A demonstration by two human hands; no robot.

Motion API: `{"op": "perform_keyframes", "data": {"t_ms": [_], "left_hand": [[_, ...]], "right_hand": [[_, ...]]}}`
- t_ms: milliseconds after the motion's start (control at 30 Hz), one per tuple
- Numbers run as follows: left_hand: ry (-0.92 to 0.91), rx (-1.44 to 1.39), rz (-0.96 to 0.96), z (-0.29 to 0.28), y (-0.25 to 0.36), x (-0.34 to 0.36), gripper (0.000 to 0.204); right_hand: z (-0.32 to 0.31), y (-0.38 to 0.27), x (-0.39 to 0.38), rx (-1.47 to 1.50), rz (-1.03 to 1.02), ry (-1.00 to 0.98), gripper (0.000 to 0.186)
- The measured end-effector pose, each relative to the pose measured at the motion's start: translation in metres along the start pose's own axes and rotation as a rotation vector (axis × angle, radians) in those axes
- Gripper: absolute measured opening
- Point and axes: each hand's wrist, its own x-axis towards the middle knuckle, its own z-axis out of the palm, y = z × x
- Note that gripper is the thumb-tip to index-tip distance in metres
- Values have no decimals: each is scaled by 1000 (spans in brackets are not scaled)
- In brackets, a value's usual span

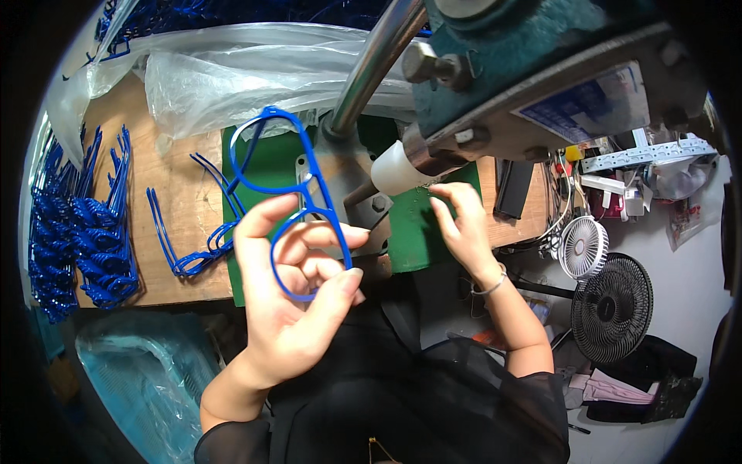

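Note:
My left hand (282, 309) is closed around a blue eyeglass frame (300, 188), raised in front of the machine. Its thumb and fingers grip one rim, and the other rim points up and away. A thin dark rod (379, 221) shows by the fingertips; whether the hand holds it I cannot tell. My right hand (462, 224) reaches over the green mat (417, 240), thumb and forefinger slightly apart near tiny bits on it. Just left of those fingers is the machine's white cylindrical tip (393, 170). More blue glasses (193, 261) lie left of my left hand.
A green press-like machine (533, 85) with a metal column (379, 62) looms above the mat. Stacked blue frames (85, 232) fill the bench's left end, below plastic sheeting (224, 77). A black case (514, 188), cables and two fans (610, 308) are at right; a teal plastic basket (147, 371) stands lower left.

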Motion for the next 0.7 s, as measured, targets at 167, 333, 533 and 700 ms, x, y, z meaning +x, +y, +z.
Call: {"op": "perform_keyframes", "data": {"t_ms": [167,333,533,700], "left_hand": [[19,-170,-105,1,6,-5,84],[-10,-314,-345,-9,6,-4,26],[-131,-113,-561,3,6,-7,19],[-269,-70,-561,-3,-2,-14,38]], "right_hand": [[36,10,-23,218,258,83,7],[39,1,-18,34,135,63,8],[30,6,-13,146,211,-73,11],[-24,-73,16,438,-88,-127,9]]}}
